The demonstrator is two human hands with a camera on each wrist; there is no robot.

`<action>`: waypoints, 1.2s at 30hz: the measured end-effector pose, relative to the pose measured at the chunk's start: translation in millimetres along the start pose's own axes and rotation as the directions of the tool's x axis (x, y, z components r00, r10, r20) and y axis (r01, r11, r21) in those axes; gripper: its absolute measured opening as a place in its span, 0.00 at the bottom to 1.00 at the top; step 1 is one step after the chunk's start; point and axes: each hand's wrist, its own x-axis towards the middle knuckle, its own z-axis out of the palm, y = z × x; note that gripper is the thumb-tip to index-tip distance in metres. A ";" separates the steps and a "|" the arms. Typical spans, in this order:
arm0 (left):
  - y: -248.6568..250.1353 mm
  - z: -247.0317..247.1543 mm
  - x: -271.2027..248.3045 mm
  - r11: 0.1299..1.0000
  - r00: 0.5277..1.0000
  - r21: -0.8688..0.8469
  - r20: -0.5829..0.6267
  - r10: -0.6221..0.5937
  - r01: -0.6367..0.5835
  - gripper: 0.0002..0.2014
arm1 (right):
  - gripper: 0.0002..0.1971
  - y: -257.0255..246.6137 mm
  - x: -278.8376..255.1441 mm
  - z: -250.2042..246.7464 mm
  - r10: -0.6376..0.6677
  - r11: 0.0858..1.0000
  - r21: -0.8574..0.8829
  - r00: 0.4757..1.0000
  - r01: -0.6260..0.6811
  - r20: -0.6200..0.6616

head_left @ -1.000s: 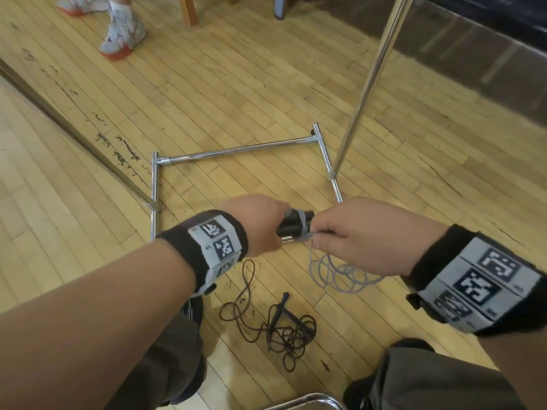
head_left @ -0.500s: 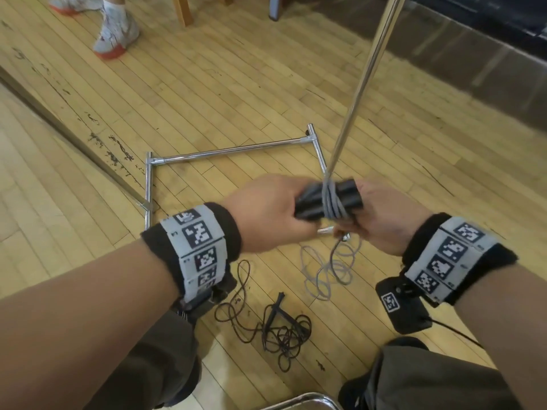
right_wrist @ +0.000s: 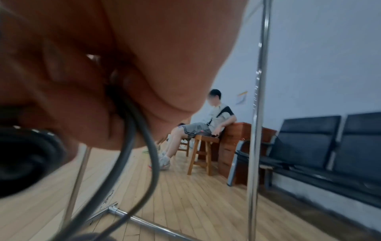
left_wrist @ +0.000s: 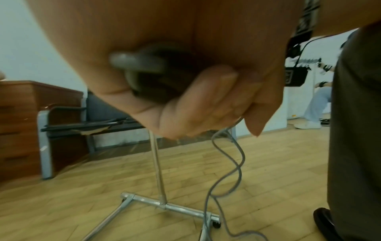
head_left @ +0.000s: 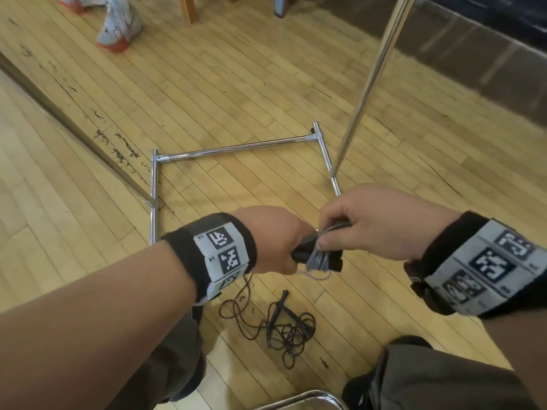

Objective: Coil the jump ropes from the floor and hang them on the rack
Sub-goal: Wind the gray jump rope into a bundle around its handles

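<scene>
My left hand grips the two black handles of a grey jump rope held side by side above the floor. Grey cord turns are wound round the handles. My right hand pinches the grey cord at the handles. In the left wrist view the loose grey cord hangs from the hands down to the floor. A second, dark jump rope lies tangled on the wooden floor below my hands. The chrome rack stands just beyond, its base frame on the floor.
A person's white and red shoes stand at the far left, and that person sits on a wooden stool. Dark bench seats line the wall on the right. A chrome chair edge is by my knees.
My hands dropped lower and the right hand turned over the handles, laying more grey cord round them. The hanging grey loops seen earlier below the hands are now mostly taken up.
</scene>
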 end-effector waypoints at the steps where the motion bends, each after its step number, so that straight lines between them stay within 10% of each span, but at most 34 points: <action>1: 2.6 0.2 -0.7 0.999 0.999 -0.001 -0.018 0.049 -0.049 0.17 | 0.06 4.6 -0.2 -2.3 0.004 0.997 0.079 1.000 -0.003 -0.007; 5: 9.0 -4.8 -4.7 0.982 0.989 -0.129 -0.064 0.130 -0.138 0.14 | 0.11 26.5 0.4 -5.9 -0.026 0.886 0.462 0.999 0.038 -0.032; 11: -4.1 -26.0 -9.2 0.795 0.896 -0.594 -0.413 -0.166 -0.126 0.06 | 0.14 29.1 16.7 14.6 0.139 0.344 0.937 0.985 0.052 -0.106; 13: -14.9 -33.1 -5.4 0.728 0.816 -0.680 -0.468 -0.340 -0.087 0.06 | 0.11 21.4 21.7 24.4 0.147 0.464 0.886 0.985 0.014 -0.092; 16: -31.9 -37.5 2.1 0.788 0.763 -0.581 -0.410 -0.499 0.204 0.08 | 0.10 8.4 21.2 30.9 0.108 0.886 0.462 0.989 -0.047 -0.105; 21: -20.3 -12.6 12.6 0.921 0.922 -0.094 -0.051 -0.385 0.379 0.04 | 0.12 -17.9 10.2 30.2 -0.098 0.962 -0.255 0.995 0.100 0.019; 24: -3.1 0.1 11.8 0.982 0.978 0.037 0.098 -0.186 0.183 0.09 | 0.11 -15.1 5.0 16.7 -0.073 0.978 -0.195 0.997 0.069 -0.014; 29: 3.1 -2.4 5.3 0.996 0.998 -0.057 -0.010 0.065 -0.066 0.08 | 0.08 13.3 9.5 7.1 0.006 0.994 0.111 0.995 0.006 -0.102; 36: -0.1 -8.2 4.1 0.999 0.989 0.035 -0.148 -0.013 0.019 0.11 | 0.12 19.7 16.7 12.3 0.025 0.970 0.240 0.999 -0.033 0.036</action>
